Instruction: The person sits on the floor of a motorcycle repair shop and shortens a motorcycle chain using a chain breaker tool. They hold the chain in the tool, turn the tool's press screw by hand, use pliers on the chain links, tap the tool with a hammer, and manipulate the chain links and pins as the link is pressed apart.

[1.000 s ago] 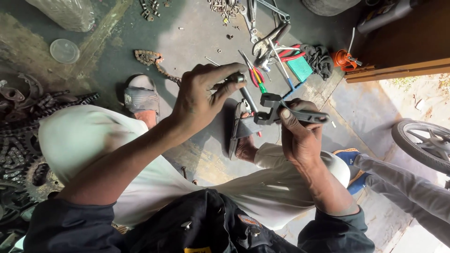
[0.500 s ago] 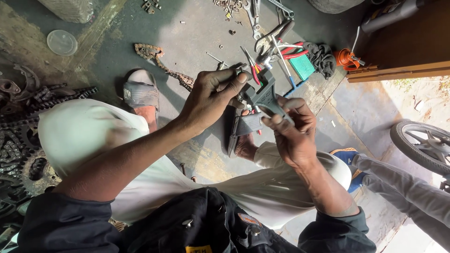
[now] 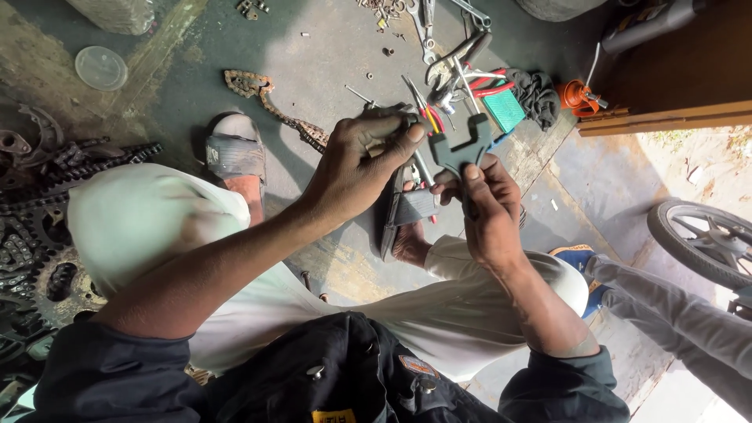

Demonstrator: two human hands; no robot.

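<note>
Head view: right hand (image 3: pixel 487 210) pinches a dark forked metal part (image 3: pixel 462 149) by its lower stem, raised above the knees. Left hand (image 3: pixel 362 160) is curled beside it, fingertips closed on something small, possibly a bolt, too hidden to tell. Scattered tools (image 3: pixel 454 66) lie on the floor beyond.

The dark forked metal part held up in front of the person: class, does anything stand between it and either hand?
Nothing visible does. The right hand already grips the dark forked metal part by its lower stem, and the left hand has its fingers at the part's left edge.
</note>
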